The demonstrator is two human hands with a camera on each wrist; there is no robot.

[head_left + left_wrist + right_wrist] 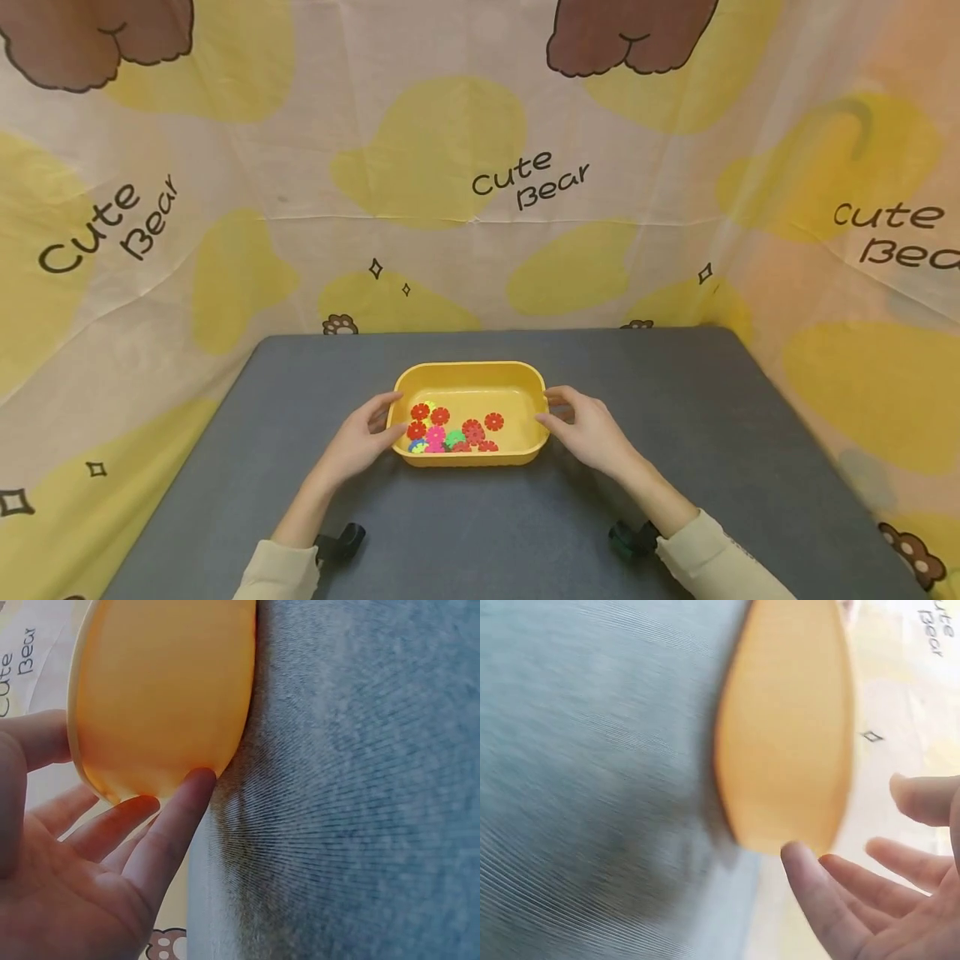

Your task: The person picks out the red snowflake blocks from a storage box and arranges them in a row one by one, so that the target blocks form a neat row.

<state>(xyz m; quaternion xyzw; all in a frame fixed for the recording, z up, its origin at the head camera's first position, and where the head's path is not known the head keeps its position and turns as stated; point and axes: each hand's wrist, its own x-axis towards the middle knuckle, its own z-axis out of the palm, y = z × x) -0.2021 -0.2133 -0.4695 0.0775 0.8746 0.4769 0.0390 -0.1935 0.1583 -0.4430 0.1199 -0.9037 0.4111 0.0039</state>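
A yellow plastic tray point(480, 459) with rounded corners sits on the grey table. Inside it, several small notched plastic discs point(473, 431) in red, pink, green and blue are gathered mostly toward the left and near side. My left hand point(358, 437) grips the tray's left end, its thumb at the rim and its fingers against the outer wall, as the left wrist view shows. At the opposite end is my right hand point(588, 427). Its fingertips are right at the end wall, while the thumb point(922, 799) stands apart from the rim in the right wrist view.
The grey table point(480, 533) has rounded far corners. A printed cloth point(450, 150) with bears and lettering hangs behind it and along both sides. Dark straps with black mounts point(341, 543) show by both wrists, below light sleeves point(281, 571).
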